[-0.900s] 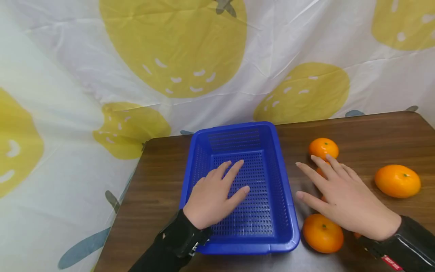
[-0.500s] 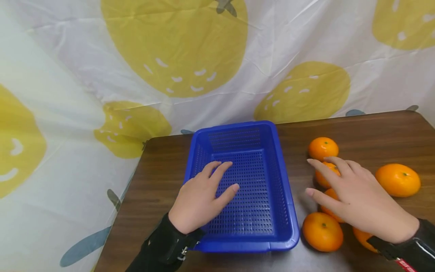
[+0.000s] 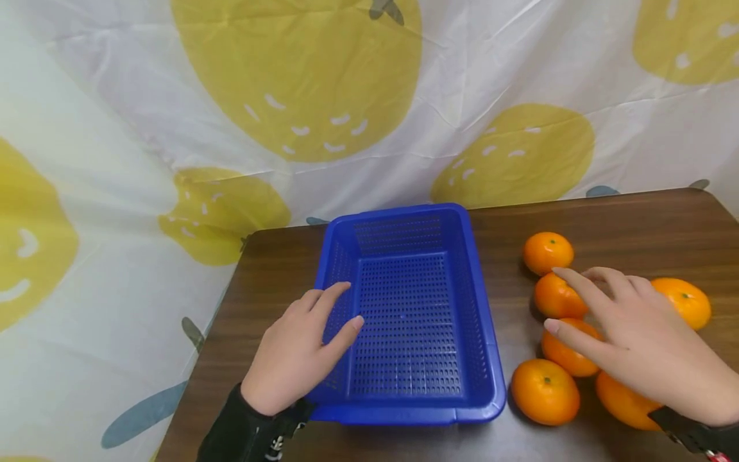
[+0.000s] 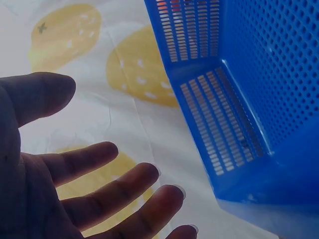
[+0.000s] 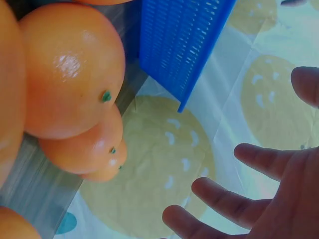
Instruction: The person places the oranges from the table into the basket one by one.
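My left hand (image 3: 300, 350) hovers over the left edge of a blue plastic basket (image 3: 493, 378), fingers spread and holding nothing. In the left wrist view its fingers (image 4: 112, 199) stand apart from the basket wall (image 4: 209, 124). On the right, my right hand (image 3: 646, 340) is above a group of oranges, fingers loosely extended with nothing in them. Beneath or beside it lie an orange (image 3: 557, 296), a second orange (image 3: 568, 350) and a larger orange (image 3: 626, 401) partly hidden by the hand. The right wrist view has oranges (image 5: 75, 74) to the left of the fingers (image 5: 224, 204).
The basket stands on a brown wooden table (image 3: 271, 308). Other oranges lie at the back (image 3: 548, 252), the front (image 3: 545, 393) and the far right (image 3: 687, 301). A white cloth (image 3: 369, 179) with yellow fruit prints hangs behind the table.
My left hand has drawn back left from over the basket's middle to its left edge. My right hand has shifted right and slightly down, uncovering oranges beneath it.
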Motion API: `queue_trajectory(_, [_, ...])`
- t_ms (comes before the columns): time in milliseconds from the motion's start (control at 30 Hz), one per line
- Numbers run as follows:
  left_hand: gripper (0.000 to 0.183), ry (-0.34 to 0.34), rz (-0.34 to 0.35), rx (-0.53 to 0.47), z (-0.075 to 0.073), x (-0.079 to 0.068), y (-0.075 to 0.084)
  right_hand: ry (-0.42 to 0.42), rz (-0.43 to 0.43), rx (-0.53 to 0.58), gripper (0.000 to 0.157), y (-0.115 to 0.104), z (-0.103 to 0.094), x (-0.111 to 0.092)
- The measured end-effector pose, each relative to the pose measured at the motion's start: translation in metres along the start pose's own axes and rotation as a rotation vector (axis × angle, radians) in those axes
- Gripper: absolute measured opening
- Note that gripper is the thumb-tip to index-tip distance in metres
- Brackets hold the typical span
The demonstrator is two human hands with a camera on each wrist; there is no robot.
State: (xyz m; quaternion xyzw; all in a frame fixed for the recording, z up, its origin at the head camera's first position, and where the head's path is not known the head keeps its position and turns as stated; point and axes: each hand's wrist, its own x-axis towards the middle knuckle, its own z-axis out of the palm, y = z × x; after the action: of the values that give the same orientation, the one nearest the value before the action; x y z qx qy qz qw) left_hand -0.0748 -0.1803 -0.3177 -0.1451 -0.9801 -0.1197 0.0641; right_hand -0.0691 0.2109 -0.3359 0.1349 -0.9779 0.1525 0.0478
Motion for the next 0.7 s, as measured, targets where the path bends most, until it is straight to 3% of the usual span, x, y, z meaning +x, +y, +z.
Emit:
queue_trajectory(167, [0.063,0.011,-0.054,-0.029,0.002,-0.01,-0.012,-0.002,0.017,-0.009,0.071,0.006,0.001,-0.004])
queue_trajectory(367, [0.063,0.022,-0.096,-0.08,0.007,-0.02,-0.023,-0.059,0.061,-0.033,0.078,0.015,0.0,-0.008])
queue_trajectory(700, [0.077,-0.04,-0.23,-0.164,0.021,-0.037,-0.036,-0.044,0.097,-0.015,0.078,0.03,0.002,-0.019])
